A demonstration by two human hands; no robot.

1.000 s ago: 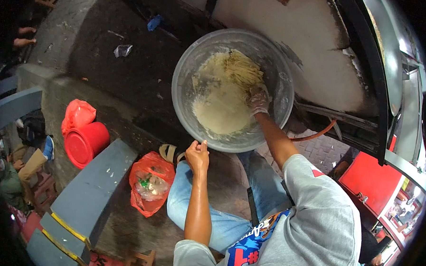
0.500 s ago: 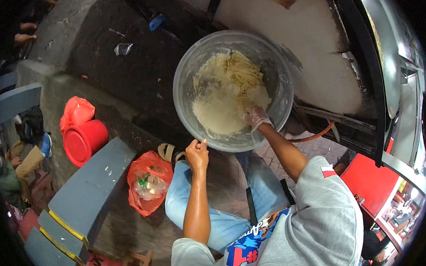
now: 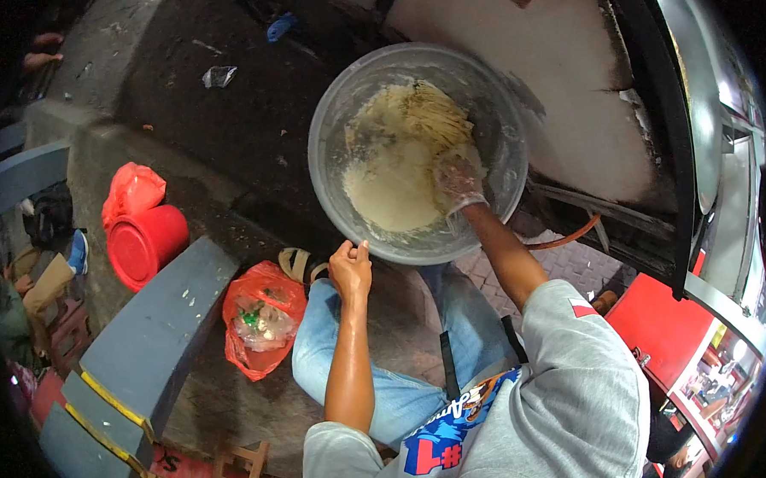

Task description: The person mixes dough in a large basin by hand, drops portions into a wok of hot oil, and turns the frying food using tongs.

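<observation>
A large grey plastic basin holds a mass of pale yellow dough with loose white flour over its near left part. My right hand, in a clear plastic glove, is down in the basin, pressed into the dough's lower right side. Its fingers look curled into the dough, their tips hidden. At the basin's near left rim, my bare left hand has its fingers curled against the edge, gripping it.
An open red plastic bag with scraps lies by my left leg. Further left are a red bucket, another red bag and a grey bench. A dark metal frame stands right of the basin. People sit at far left.
My right hand has pushed further up into the dough, away from the basin's near rim. My left hand remains at the rim. The whole view has shifted slightly.
</observation>
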